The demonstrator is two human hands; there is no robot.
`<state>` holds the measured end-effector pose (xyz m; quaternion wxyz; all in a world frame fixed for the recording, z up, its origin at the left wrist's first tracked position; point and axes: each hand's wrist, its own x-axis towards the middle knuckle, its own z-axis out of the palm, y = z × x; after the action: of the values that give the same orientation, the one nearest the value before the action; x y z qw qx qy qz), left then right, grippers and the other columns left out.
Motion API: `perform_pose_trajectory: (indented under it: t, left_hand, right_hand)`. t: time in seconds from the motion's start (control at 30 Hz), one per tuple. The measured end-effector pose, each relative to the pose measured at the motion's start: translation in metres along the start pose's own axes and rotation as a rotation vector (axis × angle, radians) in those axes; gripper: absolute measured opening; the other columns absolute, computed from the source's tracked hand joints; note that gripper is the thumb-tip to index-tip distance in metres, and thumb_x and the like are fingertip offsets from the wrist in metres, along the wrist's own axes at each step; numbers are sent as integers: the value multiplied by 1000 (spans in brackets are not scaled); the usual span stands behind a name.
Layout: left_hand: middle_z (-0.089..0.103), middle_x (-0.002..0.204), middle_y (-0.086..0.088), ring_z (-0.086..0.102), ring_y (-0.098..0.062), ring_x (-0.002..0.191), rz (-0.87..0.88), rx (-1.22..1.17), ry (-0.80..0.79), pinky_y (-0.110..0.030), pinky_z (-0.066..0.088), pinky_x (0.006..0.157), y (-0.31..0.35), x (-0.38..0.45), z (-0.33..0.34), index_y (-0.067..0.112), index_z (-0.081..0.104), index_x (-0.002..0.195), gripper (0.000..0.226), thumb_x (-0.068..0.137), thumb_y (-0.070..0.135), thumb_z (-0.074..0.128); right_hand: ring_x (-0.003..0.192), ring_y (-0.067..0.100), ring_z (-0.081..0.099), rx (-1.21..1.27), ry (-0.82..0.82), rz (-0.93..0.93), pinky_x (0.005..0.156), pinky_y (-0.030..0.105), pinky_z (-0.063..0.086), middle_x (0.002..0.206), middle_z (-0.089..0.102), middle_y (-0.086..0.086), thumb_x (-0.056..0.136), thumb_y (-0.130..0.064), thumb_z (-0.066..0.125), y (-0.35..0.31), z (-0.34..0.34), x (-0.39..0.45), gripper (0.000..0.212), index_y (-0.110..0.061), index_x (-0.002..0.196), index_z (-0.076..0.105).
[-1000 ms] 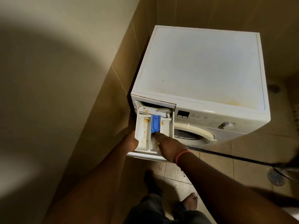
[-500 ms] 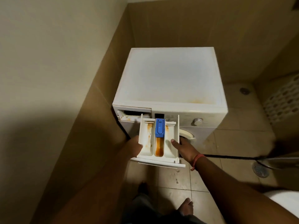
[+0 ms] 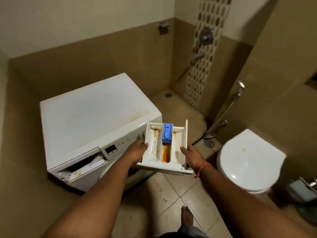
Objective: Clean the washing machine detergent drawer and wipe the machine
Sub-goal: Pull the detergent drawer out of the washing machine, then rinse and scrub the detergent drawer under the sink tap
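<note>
Both hands grip one white plastic detergent drawer (image 3: 164, 148) clear of the machine: the left hand (image 3: 137, 151) curls round its left wall, the right hand (image 3: 191, 155) round its right wall. The drawer is a rectangular tray with three troughs, rust-orange stained, one blue insert (image 3: 166, 133) in the middle. Behind it stands one boxy white washing machine (image 3: 89, 117), its drawer slot gaping; no lettering is readable.

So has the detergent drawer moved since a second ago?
Yes. The detergent drawer is out of the washing machine slot, held clear to its right.
</note>
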<state>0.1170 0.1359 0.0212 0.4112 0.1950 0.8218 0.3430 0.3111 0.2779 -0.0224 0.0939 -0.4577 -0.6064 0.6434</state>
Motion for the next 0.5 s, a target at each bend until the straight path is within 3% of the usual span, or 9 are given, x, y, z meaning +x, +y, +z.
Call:
perform_pose_trajectory:
  t: [0.13, 0.23, 0.3, 0.43, 0.5]
  left_hand:
    - [64, 104, 2, 62, -16, 92, 156, -60, 128, -30, 47, 74, 20, -17, 28, 26, 60, 107, 20, 100, 34, 44]
    - [61, 110, -3, 57, -22, 99, 212, -178, 217, -29, 38, 76, 26, -32, 60, 20, 56, 111, 21, 100, 32, 45]
    - [59, 112, -6, 55, -24, 100, 197, -293, 253, -28, 35, 79, 33, -42, 89, 17, 53, 111, 21, 100, 32, 45]
    - [54, 118, -6, 51, -22, 99, 113, -415, 116, -27, 42, 77, 50, -72, 160, 12, 44, 125, 39, 102, 43, 40]
    - [55, 123, -7, 55, -23, 104, 91, -393, -34, -36, 48, 88, 55, -87, 199, 18, 41, 123, 41, 99, 51, 39]
  right_hand:
    - [108, 25, 65, 128, 186, 16, 100, 48, 50, 122, 67, 3, 101, -28, 49, 16, -18, -41, 26, -23, 125, 58]
    - [106, 24, 66, 200, 327, 42, 99, 50, 51, 117, 69, 0, 96, -36, 52, 38, -38, -74, 17, -31, 109, 60]
    - [108, 24, 64, 279, 412, 58, 101, 49, 49, 119, 67, 1, 98, -33, 51, 45, -56, -98, 24, -28, 120, 59]
    - [106, 26, 62, 388, 606, 86, 95, 45, 52, 119, 64, 4, 101, -26, 48, 66, -105, -148, 30, -18, 129, 54]
    - [103, 28, 63, 415, 677, 98, 89, 47, 56, 115, 64, 4, 101, -27, 48, 79, -132, -168, 27, -18, 126, 54]
